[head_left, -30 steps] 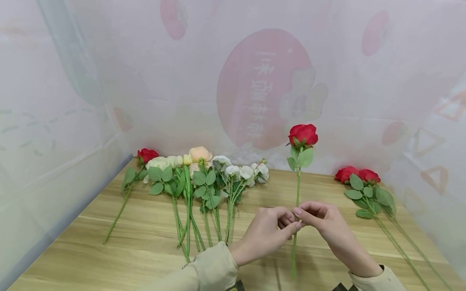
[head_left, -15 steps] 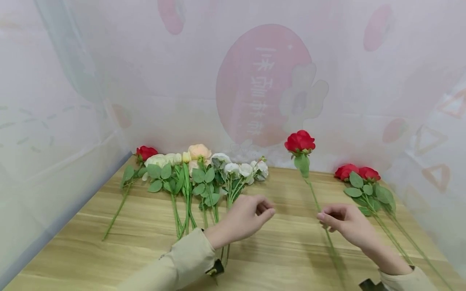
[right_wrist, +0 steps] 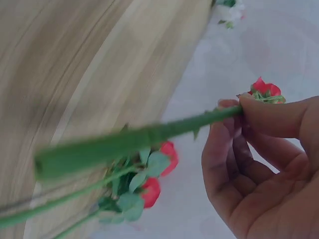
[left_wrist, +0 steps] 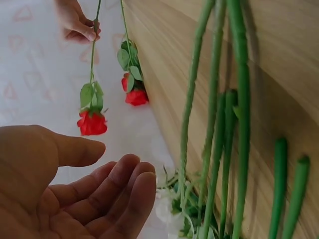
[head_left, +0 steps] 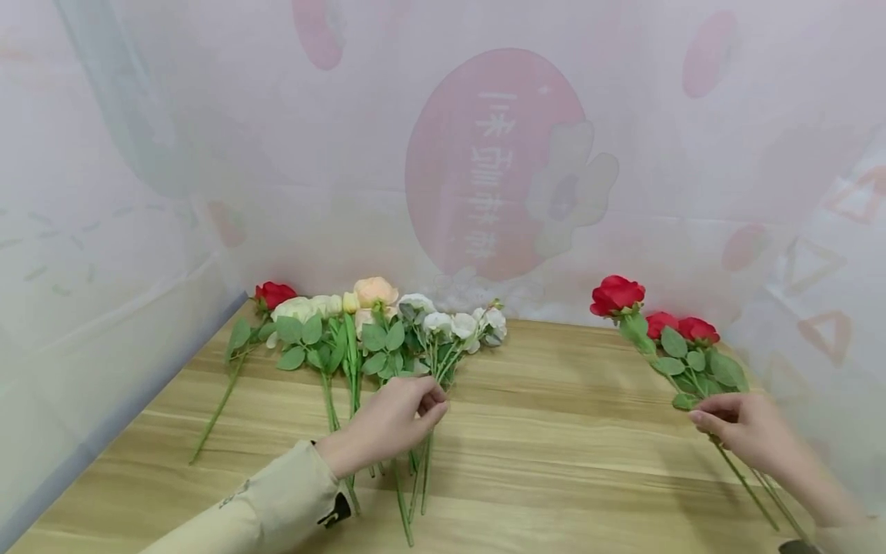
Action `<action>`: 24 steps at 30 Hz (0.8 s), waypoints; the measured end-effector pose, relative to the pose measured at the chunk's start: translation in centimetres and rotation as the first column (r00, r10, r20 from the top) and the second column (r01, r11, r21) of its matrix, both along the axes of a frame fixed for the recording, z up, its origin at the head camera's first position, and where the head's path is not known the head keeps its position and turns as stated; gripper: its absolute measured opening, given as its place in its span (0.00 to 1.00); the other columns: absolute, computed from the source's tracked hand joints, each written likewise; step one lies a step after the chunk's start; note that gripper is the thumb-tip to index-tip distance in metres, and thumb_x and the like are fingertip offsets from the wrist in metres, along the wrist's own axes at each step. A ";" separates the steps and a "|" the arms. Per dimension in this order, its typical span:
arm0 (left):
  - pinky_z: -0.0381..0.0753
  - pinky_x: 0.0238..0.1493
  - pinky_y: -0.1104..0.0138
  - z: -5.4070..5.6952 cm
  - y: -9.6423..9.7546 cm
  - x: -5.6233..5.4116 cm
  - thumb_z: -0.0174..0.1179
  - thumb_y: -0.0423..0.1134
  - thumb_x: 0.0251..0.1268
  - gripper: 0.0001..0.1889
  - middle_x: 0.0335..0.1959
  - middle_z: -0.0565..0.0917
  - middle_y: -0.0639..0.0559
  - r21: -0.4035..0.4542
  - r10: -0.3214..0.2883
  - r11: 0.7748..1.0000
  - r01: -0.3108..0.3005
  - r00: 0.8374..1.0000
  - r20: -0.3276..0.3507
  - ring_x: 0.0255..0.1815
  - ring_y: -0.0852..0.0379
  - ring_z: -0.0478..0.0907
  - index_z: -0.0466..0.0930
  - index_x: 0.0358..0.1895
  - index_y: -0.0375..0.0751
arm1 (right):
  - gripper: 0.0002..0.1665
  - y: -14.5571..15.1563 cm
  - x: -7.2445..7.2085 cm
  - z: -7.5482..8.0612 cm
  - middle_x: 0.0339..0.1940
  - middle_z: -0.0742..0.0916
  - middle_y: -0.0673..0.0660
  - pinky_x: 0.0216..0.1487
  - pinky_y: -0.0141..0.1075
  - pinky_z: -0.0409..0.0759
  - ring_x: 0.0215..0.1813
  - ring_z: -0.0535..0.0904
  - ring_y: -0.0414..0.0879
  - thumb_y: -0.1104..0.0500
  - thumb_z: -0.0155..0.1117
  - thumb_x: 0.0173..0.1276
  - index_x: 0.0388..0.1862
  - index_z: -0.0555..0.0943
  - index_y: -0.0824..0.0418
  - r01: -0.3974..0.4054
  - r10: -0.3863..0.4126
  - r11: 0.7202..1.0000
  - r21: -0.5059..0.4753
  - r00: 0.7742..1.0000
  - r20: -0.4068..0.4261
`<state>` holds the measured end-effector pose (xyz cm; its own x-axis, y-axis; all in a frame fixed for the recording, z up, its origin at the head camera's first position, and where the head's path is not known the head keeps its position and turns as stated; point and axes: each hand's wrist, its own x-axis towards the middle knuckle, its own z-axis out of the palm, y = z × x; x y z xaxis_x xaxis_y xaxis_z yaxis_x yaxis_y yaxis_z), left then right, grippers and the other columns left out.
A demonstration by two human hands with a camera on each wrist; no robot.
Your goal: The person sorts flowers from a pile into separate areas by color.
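Observation:
My right hand (head_left: pixel 754 435) pinches the green stem (right_wrist: pixel 184 124) of a red rose (head_left: pixel 617 296) between thumb and fingers, at the right side of the table. The rose tilts to the left, its bloom beside two red roses (head_left: pixel 697 331) lying there. In the right wrist view the cut stem end points toward the camera. My left hand (head_left: pixel 394 415) hangs over the stems of the white flowers (head_left: pixel 464 326), with nothing in its grasp. Its fingers (left_wrist: pixel 122 194) are loosely bent and the thumb stands apart from them in the left wrist view.
On the wooden table (head_left: pixel 554 446) several flowers lie in a row at the left: a red rose (head_left: pixel 274 295), pale cream blooms (head_left: pixel 296 309), a peach flower (head_left: pixel 375 292) and white ones. A printed cloth (head_left: pixel 332 177) closes off the back and both sides.
Both hands were at the rose's stem one second ago. The left hand has let go and moved left over the white flowers' stems; the right hand has carried the rose right, now tilted.

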<state>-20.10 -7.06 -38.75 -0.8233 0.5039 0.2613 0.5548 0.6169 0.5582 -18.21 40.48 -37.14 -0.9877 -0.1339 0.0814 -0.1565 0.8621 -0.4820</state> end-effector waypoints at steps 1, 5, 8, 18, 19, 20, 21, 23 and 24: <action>0.79 0.35 0.71 0.0 -0.4 0.1 0.60 0.34 0.69 0.04 0.32 0.83 0.58 -0.003 -0.002 1.000 0.002 1.000 0.000 0.32 0.67 0.78 0.82 0.42 0.39 | 0.10 0.6 -0.2 -0.1 0.30 0.87 0.55 0.27 0.36 0.76 0.27 0.78 0.42 0.62 0.62 0.72 0.40 0.86 0.69 0.004 -0.004 1.000 0.029 1.000 -0.008; 0.79 0.35 0.71 0.0 -1.3 0.2 0.61 0.33 0.68 0.03 0.31 0.83 0.59 -0.020 -0.004 1.000 0.003 1.000 -0.023 0.32 0.67 0.78 0.83 0.41 0.40 | 0.10 3.0 -1.0 -0.6 0.32 0.86 0.67 0.35 0.51 0.80 0.34 0.82 0.60 0.67 0.62 0.70 0.38 0.84 0.76 0.018 -0.011 0.998 0.067 0.994 -0.108; 0.79 0.35 0.71 0.1 -1.7 0.3 0.61 0.34 0.68 0.03 0.31 0.82 0.60 -0.033 -0.005 0.999 0.004 1.000 -0.028 0.32 0.68 0.78 0.83 0.40 0.41 | 0.10 4.6 -1.5 -1.0 0.34 0.84 0.75 0.40 0.65 0.75 0.39 0.80 0.73 0.69 0.62 0.67 0.37 0.82 0.79 0.040 -0.023 0.995 0.090 0.984 -0.178; 0.79 0.33 0.71 0.3 -2.2 0.5 0.60 0.34 0.68 0.02 0.29 0.81 0.61 -0.052 -0.014 0.999 0.012 1.000 -0.025 0.30 0.69 0.77 0.83 0.39 0.42 | 0.13 7.0 -1.6 -0.3 0.28 0.84 0.72 0.33 0.54 0.77 0.28 0.79 0.61 0.66 0.61 0.67 0.34 0.82 0.80 0.137 -0.116 0.983 0.120 0.979 -0.166; 0.79 0.33 0.71 0.3 -2.2 0.5 0.61 0.34 0.68 0.02 0.29 0.82 0.61 -0.054 -0.012 0.998 0.011 1.000 -0.028 0.30 0.69 0.77 0.82 0.38 0.42 | 0.13 7.0 -1.5 -0.2 0.24 0.84 0.68 0.29 0.48 0.75 0.24 0.76 0.54 0.65 0.61 0.67 0.33 0.82 0.79 0.151 -0.130 0.981 0.121 0.978 -0.165; 0.79 0.33 0.71 0.3 -2.2 0.5 0.61 0.34 0.68 0.02 0.29 0.81 0.61 -0.055 -0.011 0.998 0.010 0.999 -0.030 0.30 0.69 0.77 0.82 0.38 0.42 | 0.13 7.0 -1.4 -0.3 0.20 0.83 0.64 0.26 0.43 0.72 0.21 0.72 0.48 0.65 0.61 0.67 0.31 0.83 0.78 0.159 -0.139 0.980 0.118 0.976 -0.167; 0.79 0.33 0.71 0.3 -2.2 0.6 0.61 0.33 0.68 0.02 0.29 0.81 0.61 -0.058 -0.010 0.998 0.008 0.999 -0.033 0.29 0.69 0.77 0.82 0.38 0.42 | 0.13 7.0 -1.3 -0.3 0.17 0.81 0.59 0.24 0.39 0.68 0.20 0.67 0.44 0.65 0.61 0.67 0.30 0.84 0.76 0.169 -0.148 0.978 0.119 0.975 -0.167; 0.79 0.32 0.71 0.3 -2.2 0.6 0.61 0.33 0.68 0.02 0.28 0.81 0.61 -0.064 -0.007 0.998 0.004 0.999 -0.039 0.29 0.69 0.77 0.82 0.37 0.42 | 0.14 7.2 -1.2 -0.4 0.13 0.76 0.55 0.22 0.38 0.65 0.18 0.64 0.43 0.64 0.61 0.68 0.28 0.84 0.74 0.182 -0.163 0.977 0.114 0.974 -0.157; 0.79 0.32 0.71 0.3 -2.3 0.6 0.61 0.33 0.68 0.02 0.28 0.81 0.61 -0.069 -0.005 0.998 0.002 0.999 -0.041 0.28 0.69 0.77 0.82 0.37 0.42 | 0.15 7.3 -1.2 -0.5 0.13 0.74 0.53 0.22 0.38 0.65 0.18 0.63 0.44 0.63 0.60 0.68 0.27 0.84 0.74 0.184 -0.166 0.976 0.114 0.975 -0.146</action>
<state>-19.50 -9.32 -38.43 -0.8108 0.5247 0.2593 0.5785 0.6510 0.4915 -19.37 47.76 -37.66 -0.9776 0.0222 0.2093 -0.0541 0.9344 -0.3520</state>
